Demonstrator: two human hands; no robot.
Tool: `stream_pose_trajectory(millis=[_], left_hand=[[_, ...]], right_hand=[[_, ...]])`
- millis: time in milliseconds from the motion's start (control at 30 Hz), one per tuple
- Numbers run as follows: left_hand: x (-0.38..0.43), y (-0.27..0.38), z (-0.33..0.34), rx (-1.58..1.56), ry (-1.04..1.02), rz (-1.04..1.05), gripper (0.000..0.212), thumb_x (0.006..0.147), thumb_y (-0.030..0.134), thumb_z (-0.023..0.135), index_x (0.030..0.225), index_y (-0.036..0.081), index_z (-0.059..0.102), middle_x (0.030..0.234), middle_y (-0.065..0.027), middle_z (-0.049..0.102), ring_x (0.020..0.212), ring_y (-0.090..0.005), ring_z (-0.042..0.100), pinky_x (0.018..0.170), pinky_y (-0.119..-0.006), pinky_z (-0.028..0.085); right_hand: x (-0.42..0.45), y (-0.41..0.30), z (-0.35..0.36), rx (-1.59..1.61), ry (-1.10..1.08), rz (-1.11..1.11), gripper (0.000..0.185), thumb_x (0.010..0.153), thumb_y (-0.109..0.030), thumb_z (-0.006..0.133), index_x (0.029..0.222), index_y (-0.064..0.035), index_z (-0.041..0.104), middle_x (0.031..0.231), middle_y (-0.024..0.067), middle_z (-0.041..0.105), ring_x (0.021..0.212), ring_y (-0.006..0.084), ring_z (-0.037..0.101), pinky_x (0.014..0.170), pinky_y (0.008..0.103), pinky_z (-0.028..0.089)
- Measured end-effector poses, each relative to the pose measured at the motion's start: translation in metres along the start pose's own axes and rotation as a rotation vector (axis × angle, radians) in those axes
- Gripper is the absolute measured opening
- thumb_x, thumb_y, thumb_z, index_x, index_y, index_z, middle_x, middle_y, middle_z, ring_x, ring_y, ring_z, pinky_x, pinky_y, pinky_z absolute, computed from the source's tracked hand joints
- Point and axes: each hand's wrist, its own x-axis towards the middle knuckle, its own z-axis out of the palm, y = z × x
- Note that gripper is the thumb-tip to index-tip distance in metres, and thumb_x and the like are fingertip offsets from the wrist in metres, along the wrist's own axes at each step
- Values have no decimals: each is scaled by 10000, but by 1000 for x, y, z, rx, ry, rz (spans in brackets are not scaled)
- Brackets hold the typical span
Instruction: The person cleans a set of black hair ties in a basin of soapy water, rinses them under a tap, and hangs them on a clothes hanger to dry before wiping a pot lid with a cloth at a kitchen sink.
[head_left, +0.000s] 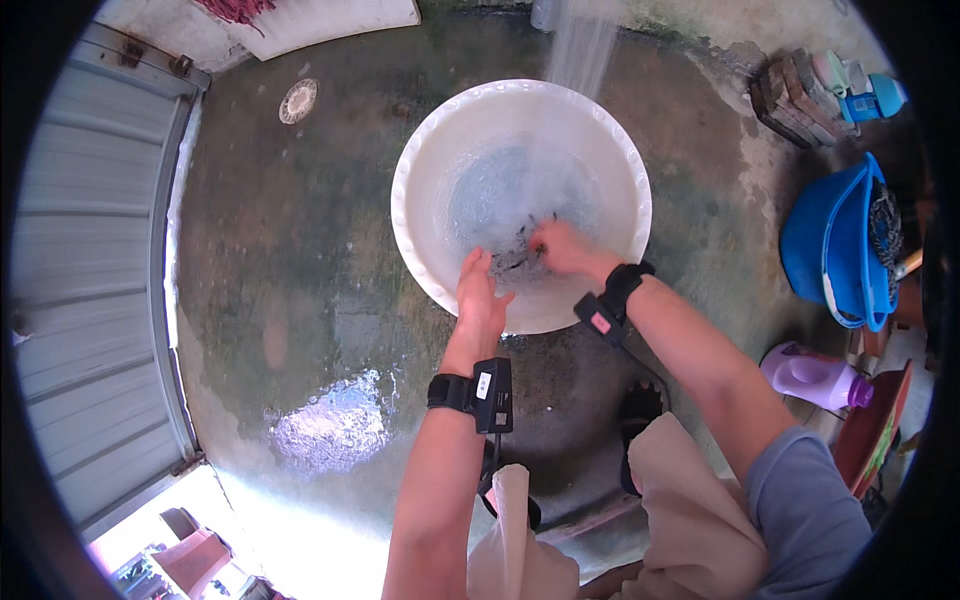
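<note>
A large white basin (411, 247) with a scalloped rim stands on the wet floor, with water in its bottom. Inside it, my right hand (562, 246) is curled and blurred, its fingers closed on a thin dark item (516, 264). Dark strands of that item show around the fingers; spray and blur hide what it is. My left hand (478, 294) reaches over the near rim with fingers stretched and thumb apart, holding nothing. Its fingertips are close to the dark item; whether they touch it I cannot tell. Water (581, 56) streams into the basin from the far side.
A round floor drain (299, 101) lies to the far left, near a grey metal door (97, 247). On the right are a blue bucket (817, 232) with a mop, a purple detergent bottle (810, 375) and stacked bricks (795, 101). Both wrists wear black devices with cables.
</note>
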Motion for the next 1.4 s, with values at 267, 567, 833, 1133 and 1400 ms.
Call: stream_pose_trajectory(millis=[267,567,833,1133,1400], left_hand=[[1,-4,-3,-29,4,0,706,843,343,530,1394,124,146,1448,-142,27,1328,-366,3,1008,-596,130],[4,-7,5,-35,17,-67,635,880,312,468,1393,123,148,1443,-155,59,1336,-326,32,1022,-576,129],[9,-7,4,-84,15,-105,609,883,316,456,1391,141,170,1442,-160,54,1332,-352,28,1018,-590,112],[11,-8,4,-104,44,-151,617,890,333,446,1395,142,147,1441,-183,18,1328,-374,7,1012,-600,108],[35,-18,-8,-193,36,-198,451,908,351,385,1256,66,366,1249,-194,391,1131,-341,401,900,-568,306]], right_hand=[[-8,-10,-24,-168,81,190,269,675,-77,555,921,-100,660,1149,145,502,1078,313,463,828,378,445],[-18,-5,11,-312,-70,-104,430,756,-123,495,1179,-189,530,1382,120,277,1280,307,249,1020,494,227],[-18,-9,0,-286,-131,-30,367,767,-181,506,1126,-227,566,1377,83,307,1292,290,239,1007,561,193],[-15,2,12,-230,55,-98,427,760,-164,521,1171,-283,523,1218,82,440,1162,298,389,946,568,257],[-13,-36,17,693,-226,10,205,750,-119,578,950,-82,605,819,79,588,779,169,561,683,286,438]])
